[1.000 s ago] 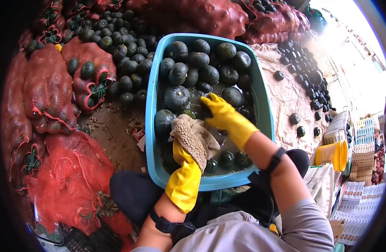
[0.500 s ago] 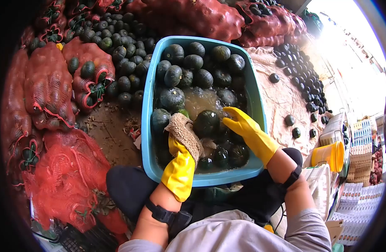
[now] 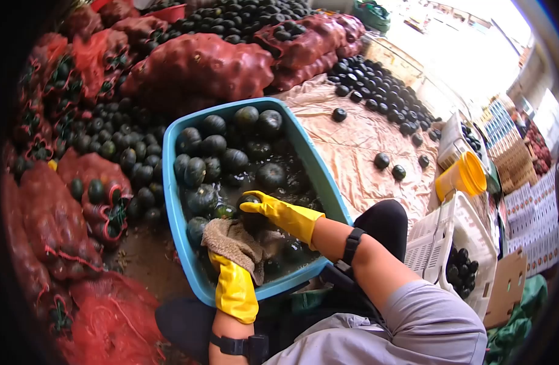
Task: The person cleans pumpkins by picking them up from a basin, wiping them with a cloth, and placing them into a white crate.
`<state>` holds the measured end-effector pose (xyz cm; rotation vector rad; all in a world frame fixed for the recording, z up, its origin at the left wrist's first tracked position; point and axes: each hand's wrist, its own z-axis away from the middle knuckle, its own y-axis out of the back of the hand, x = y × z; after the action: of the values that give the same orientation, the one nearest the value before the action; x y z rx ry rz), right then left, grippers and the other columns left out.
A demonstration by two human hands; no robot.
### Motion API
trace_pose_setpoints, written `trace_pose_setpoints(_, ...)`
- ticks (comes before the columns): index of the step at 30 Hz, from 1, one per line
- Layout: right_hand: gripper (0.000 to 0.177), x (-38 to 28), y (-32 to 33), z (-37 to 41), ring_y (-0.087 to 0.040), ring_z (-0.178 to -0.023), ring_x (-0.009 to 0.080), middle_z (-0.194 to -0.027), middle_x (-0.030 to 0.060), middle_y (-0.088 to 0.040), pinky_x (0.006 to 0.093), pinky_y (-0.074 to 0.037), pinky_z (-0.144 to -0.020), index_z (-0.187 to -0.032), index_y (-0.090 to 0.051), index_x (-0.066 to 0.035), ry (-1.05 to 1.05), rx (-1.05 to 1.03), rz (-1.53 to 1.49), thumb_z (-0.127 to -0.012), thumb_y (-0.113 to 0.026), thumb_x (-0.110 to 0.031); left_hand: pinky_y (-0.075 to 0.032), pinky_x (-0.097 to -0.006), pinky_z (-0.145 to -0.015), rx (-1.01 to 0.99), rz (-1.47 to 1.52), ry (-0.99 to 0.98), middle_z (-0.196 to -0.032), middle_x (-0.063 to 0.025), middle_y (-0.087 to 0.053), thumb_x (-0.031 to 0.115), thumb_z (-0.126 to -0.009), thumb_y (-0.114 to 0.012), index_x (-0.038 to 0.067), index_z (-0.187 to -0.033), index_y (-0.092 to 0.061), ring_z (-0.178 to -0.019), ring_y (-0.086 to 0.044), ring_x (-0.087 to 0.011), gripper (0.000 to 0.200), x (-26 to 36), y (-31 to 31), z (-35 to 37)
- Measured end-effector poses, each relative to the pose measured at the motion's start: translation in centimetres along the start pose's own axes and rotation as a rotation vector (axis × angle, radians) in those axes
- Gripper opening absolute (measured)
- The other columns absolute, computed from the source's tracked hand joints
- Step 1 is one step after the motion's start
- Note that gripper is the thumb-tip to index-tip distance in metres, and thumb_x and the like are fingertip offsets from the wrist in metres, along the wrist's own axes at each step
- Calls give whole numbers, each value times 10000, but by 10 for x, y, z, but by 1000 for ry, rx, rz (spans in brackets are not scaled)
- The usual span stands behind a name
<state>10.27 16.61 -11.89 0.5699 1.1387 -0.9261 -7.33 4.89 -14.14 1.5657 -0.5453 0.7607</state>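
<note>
A blue tub (image 3: 172,201) holds murky water and many dark green squashes (image 3: 271,176). My right hand (image 3: 285,216), in a yellow rubber glove, is closed over one dark squash (image 3: 253,224) near the middle of the tub. My left hand (image 3: 236,291), gloved the same way, is at the tub's near left side with a tan, rough-textured cloth (image 3: 232,242) wrapped over it. The cloth hides the left fingers and lies close beside the squash under my right hand.
Red mesh sacks (image 3: 197,67) of squash stand behind and left. Loose squashes lie on a tan sheet (image 3: 319,121) at the right. A yellow bucket (image 3: 461,176), a white crate (image 3: 434,243) and stacked cartons (image 3: 532,216) are also on the right.
The view has swung to the right. My right hand has moved from beside the squash onto it, and the squash sits closer to the cloth on my left hand.
</note>
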Motion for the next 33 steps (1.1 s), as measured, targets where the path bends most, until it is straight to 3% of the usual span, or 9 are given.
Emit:
trace_pose_setpoints(4,763,-83,-42,113,-543,-1451,362,-1579,203,-562,493,-426,-1225,-1570,-576,-159,374,-153,282,-915,-904,-370,-465,-565,-1157,109,222,-200,-1359,-154,-669,515,-1020,-569,111,-1333,-660,-1318,-617,-360,519,11,5,10)
trace_pose_setpoints(7,710,-57,-56,124,-509,-1484,464,-1598,269,-532,520,-396,-1257,-1528,-613,-125,602,158,545,-914,-880,-359,-264,-578,-1309,16,1782,158,-1467,-145,-608,516,-1097,-516,99,-1534,-505,-1435,-540,-331,604,58,-6,21)
trace_pose_setpoints(10,631,-64,-45,101,-583,-1401,422,-1484,244,-626,475,-462,-1197,-1436,-663,-57,360,498,377,-916,-848,-363,-312,-538,-1298,-249,1015,-147,-1453,-130,-627,427,-1131,-508,78,-1490,-552,-1399,-556,-331,503,116,12,29)
trace_pose_setpoints(14,729,-31,-72,137,-493,-1494,411,-1563,237,-545,503,-388,-1255,-1526,-587,-90,536,380,425,-912,-873,-359,-461,-438,-1182,-590,2263,373,-1320,-70,-658,509,-1146,-469,168,-1408,-587,-1282,-611,-226,445,90,13,28)
trace_pose_setpoints(18,738,-33,-54,112,-529,-1459,409,-1517,221,-589,486,-403,-1245,-1519,-583,-84,534,515,451,-903,-891,-350,-437,-472,-1190,-546,2130,715,-1380,-112,-646,619,-970,-700,126,-1436,-596,-1312,-593,-287,687,141,48,25)
trace_pose_setpoints(21,718,-28,-57,103,-525,-1457,426,-1530,227,-578,503,-407,-1241,-1493,-598,-94,630,740,469,-882,-904,-314,-425,-470,-1217,-438,2045,660,-1428,-112,-620,559,-1017,-671,136,-1501,-545,-1362,-568,-322,655,129,41,26)
trace_pose_setpoints(24,745,-58,-86,164,-494,-1484,429,-1581,226,-533,512,-401,-1244,-1510,-582,-87,759,320,565,-870,-917,-267,-459,-454,-1207,-401,1984,332,-1415,-53,-671,513,-1110,-556,168,-1501,-569,-1334,-611,-244,522,60,8,24)
trace_pose_setpoints(28,733,-50,-57,99,-498,-1476,428,-1586,225,-533,518,-392,-1250,-1509,-577,-72,584,762,581,-894,-896,-310,-449,-498,-1211,-452,2405,640,-1505,-70,-644,546,-1124,-499,151,-1531,-552,-1373,-601,-277,569,141,48,28)
trace_pose_setpoints(33,681,-94,-49,163,-473,-1531,306,-1617,192,-537,450,-356,-1277,-1561,-559,-44,357,-150,173,-984,-816,-300,-421,-486,-1237,-299,1733,420,-1483,-95,-639,501,-1150,-477,110,-1529,-562,-1387,-584,-263,552,133,62,37)
